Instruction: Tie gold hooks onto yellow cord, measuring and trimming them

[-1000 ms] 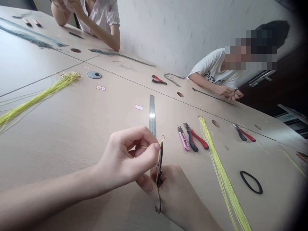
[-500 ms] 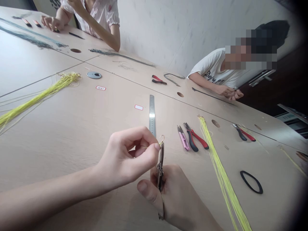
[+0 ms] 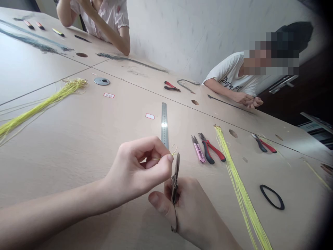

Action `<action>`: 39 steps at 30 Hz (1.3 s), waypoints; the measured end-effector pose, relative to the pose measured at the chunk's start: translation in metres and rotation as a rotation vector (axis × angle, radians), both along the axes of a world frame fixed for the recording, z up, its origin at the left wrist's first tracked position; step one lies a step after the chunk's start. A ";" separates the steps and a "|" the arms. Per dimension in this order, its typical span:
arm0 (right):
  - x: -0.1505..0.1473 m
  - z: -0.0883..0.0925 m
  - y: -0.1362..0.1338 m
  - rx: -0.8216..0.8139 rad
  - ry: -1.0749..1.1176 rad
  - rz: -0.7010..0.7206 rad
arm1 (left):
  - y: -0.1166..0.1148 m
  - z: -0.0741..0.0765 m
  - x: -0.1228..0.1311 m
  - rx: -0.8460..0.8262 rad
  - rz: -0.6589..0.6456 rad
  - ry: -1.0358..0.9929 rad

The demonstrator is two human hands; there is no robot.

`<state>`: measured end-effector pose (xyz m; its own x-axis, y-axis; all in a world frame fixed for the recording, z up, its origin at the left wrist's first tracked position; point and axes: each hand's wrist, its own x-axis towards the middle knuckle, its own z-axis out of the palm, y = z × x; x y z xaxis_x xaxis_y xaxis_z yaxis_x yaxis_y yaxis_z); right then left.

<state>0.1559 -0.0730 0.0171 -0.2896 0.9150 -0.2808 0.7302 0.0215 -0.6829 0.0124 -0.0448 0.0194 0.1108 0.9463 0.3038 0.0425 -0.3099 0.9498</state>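
Note:
My left hand (image 3: 142, 166) is closed in a pinch on a thin yellow cord (image 3: 156, 159). A small gold hook (image 3: 174, 149) sticks out just past the fingertips. Small metal scissors (image 3: 175, 175) are in my right hand (image 3: 194, 206), blades pointing up, beside the hook and apart from it. One handle loop lies round the base of my right thumb; the fingers behind the scissors are mostly hidden. Beyond my left hand lies a steel ruler (image 3: 164, 125). To the right are pink thread snips (image 3: 198, 151) and red-and-black pliers (image 3: 211, 149).
Yellow cord bundles lie at left (image 3: 47, 100) and right (image 3: 238, 184). A black oval ring (image 3: 272, 197) is near the right side. A round grey lid (image 3: 102, 81) and two labels are farther back. Two people sit across the table (image 3: 125, 114), with more pliers and dark cords before them.
The scissors have moved slightly right, their blades drawing away from the hook. My left hand stays in place. At the upper left, a person's hand has lifted off the table, uncovering a yellow-and-black object.

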 end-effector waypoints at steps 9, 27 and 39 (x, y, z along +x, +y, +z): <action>0.024 0.002 0.036 -0.019 -0.142 -0.276 | 0.012 -0.006 -0.002 -0.046 0.032 0.062; 0.029 -0.010 0.048 0.142 0.139 -0.149 | 0.014 -0.005 -0.008 -0.084 0.010 -0.031; 0.024 0.002 0.044 0.057 0.721 -0.211 | 0.018 -0.011 -0.004 0.023 0.130 0.116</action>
<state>0.1796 -0.0290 0.0196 -0.2004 0.9790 -0.0381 0.0947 -0.0194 -0.9953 0.0079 -0.0267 0.0081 0.0239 0.9477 0.3182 0.1921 -0.3167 0.9289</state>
